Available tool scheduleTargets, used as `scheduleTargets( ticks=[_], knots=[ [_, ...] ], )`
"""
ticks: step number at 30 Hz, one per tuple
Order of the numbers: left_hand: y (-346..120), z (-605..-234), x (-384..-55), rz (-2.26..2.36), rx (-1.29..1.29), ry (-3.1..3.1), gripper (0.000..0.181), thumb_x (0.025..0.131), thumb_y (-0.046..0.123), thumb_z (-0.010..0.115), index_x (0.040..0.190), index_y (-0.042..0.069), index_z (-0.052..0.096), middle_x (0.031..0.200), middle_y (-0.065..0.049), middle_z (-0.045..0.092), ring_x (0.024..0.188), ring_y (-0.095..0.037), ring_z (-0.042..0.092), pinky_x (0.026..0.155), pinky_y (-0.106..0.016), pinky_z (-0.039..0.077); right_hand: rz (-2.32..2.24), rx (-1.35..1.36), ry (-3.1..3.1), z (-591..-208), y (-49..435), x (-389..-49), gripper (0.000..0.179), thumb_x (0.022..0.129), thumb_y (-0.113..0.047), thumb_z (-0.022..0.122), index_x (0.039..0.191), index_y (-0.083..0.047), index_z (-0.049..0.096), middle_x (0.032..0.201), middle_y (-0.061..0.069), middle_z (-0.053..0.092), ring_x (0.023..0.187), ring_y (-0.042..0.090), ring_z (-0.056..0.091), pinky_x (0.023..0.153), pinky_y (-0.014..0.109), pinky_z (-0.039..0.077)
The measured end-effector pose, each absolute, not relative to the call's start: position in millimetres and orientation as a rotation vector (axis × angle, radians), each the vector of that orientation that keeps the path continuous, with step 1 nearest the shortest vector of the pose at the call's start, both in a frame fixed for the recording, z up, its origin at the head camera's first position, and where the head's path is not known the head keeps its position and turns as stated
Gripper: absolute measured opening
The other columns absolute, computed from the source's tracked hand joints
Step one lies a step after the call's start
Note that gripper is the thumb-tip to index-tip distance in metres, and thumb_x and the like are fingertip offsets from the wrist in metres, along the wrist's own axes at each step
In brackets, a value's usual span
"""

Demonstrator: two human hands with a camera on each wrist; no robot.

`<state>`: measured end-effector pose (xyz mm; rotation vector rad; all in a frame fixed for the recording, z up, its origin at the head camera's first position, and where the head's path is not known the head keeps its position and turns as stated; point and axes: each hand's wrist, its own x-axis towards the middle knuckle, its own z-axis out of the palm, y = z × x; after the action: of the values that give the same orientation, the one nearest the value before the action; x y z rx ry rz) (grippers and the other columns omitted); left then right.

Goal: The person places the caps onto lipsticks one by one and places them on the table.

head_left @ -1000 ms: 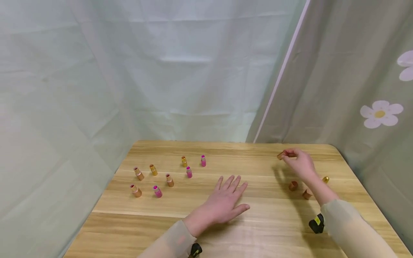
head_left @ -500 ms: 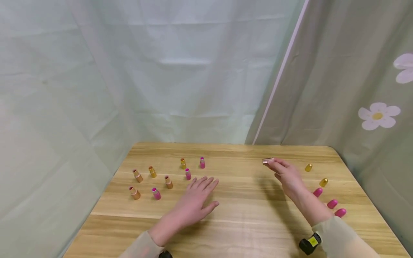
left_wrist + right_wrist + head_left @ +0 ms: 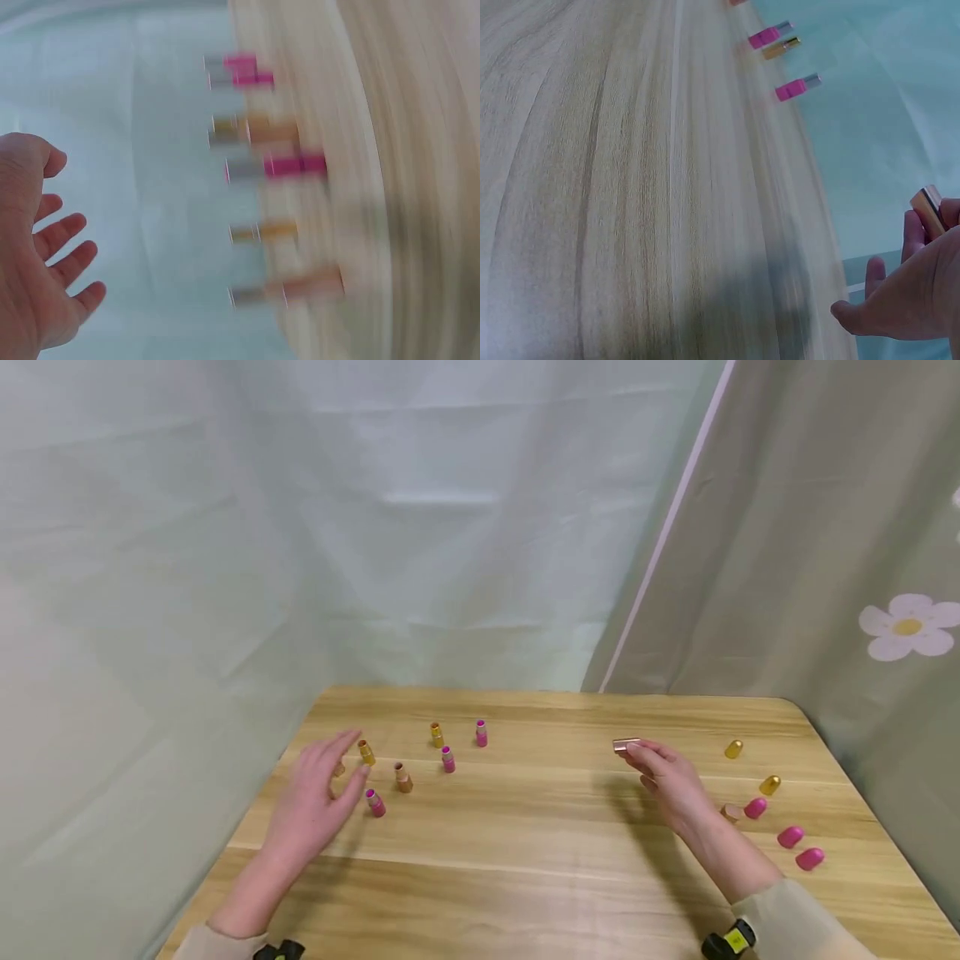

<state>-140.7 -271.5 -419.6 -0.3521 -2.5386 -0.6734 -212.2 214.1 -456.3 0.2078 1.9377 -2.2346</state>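
Tabletop (image 3: 525, 843) below copper cap (image 3: 625, 746) in right hand (image 3: 672, 783)

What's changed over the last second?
The open left hand swung left across the wood-grain table. The right hand shifted left too, still gripping a shiny rose-gold cylinder. The upright magenta-and-silver tubes and upright gold tubes stayed put; nothing was visibly grabbed or released.

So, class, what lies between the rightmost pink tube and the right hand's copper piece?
The head view shows bare tabletop between the pink tube and copper piece.
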Motion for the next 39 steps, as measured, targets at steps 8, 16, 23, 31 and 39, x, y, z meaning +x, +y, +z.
scheduleTargets(
  ticks=[8,16,23,31,39],
  knots=[
    [-328,-437,-144,-1.066,-0.001,-2.597,0.060,0.098,0.008,0.057,0.152,-0.008,0.036,0.144,-0.031,0.047,0.130,-0.049,0.042,0.098,-0.064,0.037,-2.253,0.235,1.915,-454,221,-212,0.017,0.101,-0.030,0.067,0.113,-0.018,0.062,0.098,-0.016,0.073,0.109,0.005,0.059,0.121,0.050,0.018],
    [-346,-475,-150,-1.244,0.186,-2.815,0.066,0.093,0.008,0.062,0.144,-0.021,0.032,0.140,-0.043,0.043,0.128,-0.056,0.043,0.107,-0.063,0.038,-2.238,0.228,1.922,-453,220,-214,0.020,0.102,-0.031,0.066,0.115,-0.017,0.060,0.100,-0.016,0.073,0.119,0.013,0.055,0.117,0.048,0.026],
    [-344,-488,-144,-1.024,0.188,-2.887,0.058,0.089,0.020,0.076,0.129,-0.015,0.052,0.123,-0.037,0.061,0.119,-0.054,0.055,0.101,-0.064,0.043,-2.209,0.219,1.930,-452,215,-213,0.021,0.102,-0.029,0.066,0.116,-0.015,0.060,0.101,-0.016,0.073,0.111,0.008,0.060,0.110,0.043,0.036],
    [-345,-492,-142,-0.995,0.166,-2.898,0.055,0.094,0.019,0.074,0.129,-0.016,0.052,0.127,-0.038,0.060,0.123,-0.056,0.053,0.104,-0.064,0.041,-2.223,0.222,1.900,-454,212,-215,0.031,0.103,-0.028,0.065,0.124,-0.008,0.055,0.104,-0.014,0.073,0.110,0.006,0.062,0.112,0.041,0.039],
    [-350,-499,-142,-1.012,0.163,-2.891,0.054,0.098,0.027,0.072,0.128,-0.013,0.053,0.127,-0.037,0.060,0.121,-0.054,0.055,0.103,-0.064,0.042,-2.205,0.234,1.904,-453,209,-215,0.040,0.102,-0.028,0.065,0.130,-0.003,0.049,0.102,-0.014,0.072,0.109,0.006,0.062,0.108,0.036,0.043]
  ],
)
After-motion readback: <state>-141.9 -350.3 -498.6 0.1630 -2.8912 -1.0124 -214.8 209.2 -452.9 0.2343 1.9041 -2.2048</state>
